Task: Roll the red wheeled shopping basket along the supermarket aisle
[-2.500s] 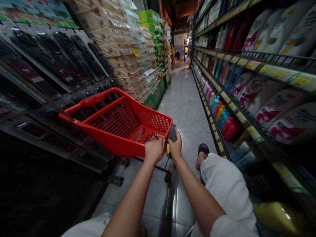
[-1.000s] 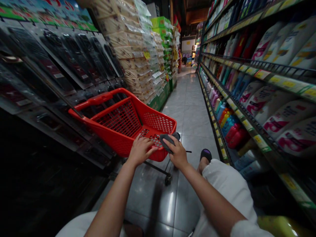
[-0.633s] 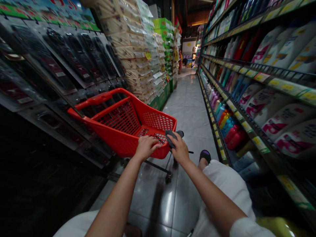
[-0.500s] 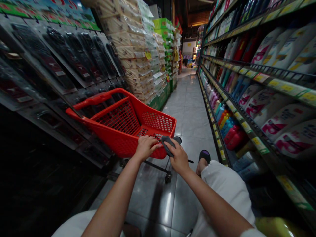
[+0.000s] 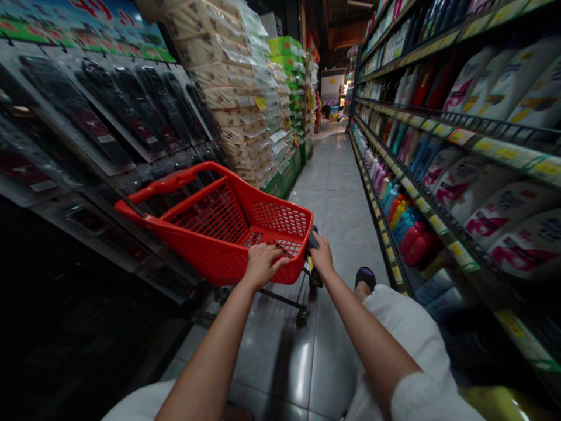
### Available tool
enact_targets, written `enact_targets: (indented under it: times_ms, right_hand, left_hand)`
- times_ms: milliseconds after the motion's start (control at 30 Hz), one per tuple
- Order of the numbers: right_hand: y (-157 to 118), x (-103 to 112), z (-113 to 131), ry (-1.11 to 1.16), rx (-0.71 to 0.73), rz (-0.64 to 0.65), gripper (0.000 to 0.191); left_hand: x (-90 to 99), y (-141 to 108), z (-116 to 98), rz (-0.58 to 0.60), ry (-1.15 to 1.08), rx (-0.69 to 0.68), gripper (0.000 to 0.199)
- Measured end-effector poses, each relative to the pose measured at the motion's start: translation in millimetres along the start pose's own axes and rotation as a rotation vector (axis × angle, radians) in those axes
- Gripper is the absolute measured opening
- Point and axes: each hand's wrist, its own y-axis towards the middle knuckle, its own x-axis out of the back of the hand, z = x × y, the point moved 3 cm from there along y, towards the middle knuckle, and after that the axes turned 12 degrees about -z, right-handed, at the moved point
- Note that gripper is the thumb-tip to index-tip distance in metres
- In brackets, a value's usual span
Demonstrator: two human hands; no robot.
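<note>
A red plastic shopping cart [image 5: 210,257] with a lattice basket stands in front of me, its handle toward the left. My left hand [image 5: 262,263] rests over the basket's near rim, fingers stretched out and thumb apart. At the basket's right end, my right hand [image 5: 323,255] is closed on a dark grey cloth [image 5: 312,240], which is against the outside of the corner and partly hidden by the fingers. A black-and-yellow piece [image 5: 314,273] shows just below this hand; I cannot tell what it is or whether the hand holds it.
Shelves of bottles [image 5: 521,225] line the right side. On the left are hanging blister packs [image 5: 144,111] and tall stacks of wrapped packages [image 5: 239,105]. Grey floor tiles [image 5: 342,204] run down the aisle. A foot in a dark slipper [image 5: 364,278] is near the right shelf.
My right hand has moved slightly right and up with the cloth, from the inner near rim to the outer corner. The black-and-yellow piece now shows. My left hand stays on the rim.
</note>
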Motion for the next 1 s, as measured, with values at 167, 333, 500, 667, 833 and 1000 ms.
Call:
enact_targets:
  times_ms: [167, 333, 500, 667, 833, 1000]
  right_hand:
    - [-67, 22, 0, -0.060, 0.168, 0.155, 0.075]
    - [-33, 18, 7, -0.172, 0.118, 0.086, 0.074]
    - [5, 8, 9, -0.211, 0.061, 0.056, 0.074]
    - [-44, 14, 11, -0.233, 0.092, 0.069, 0.077]
    - [-86, 23, 13, -0.197, 0.110, 0.059, 0.076]
    - [-50, 40, 20, -0.099, 0.100, -0.072, 0.074]
  left_hand:
    - [-2.8, 2, -1, -0.006, 0.006, 0.008, 0.037]
    - [-0.1, 1, -4, 0.009, 0.023, 0.001, 0.038]
    - [1.6, 2, -8, 0.020, 0.037, 0.022, 0.037]
    - [-6.3, 10, -14, -0.033, 0.060, 0.051, 0.039]
    - [-16.1, 20, -30, -0.102, 0.076, 0.083, 0.043]
    - [-9.8, 21, -28, -0.076, 0.048, -0.020, 0.040]
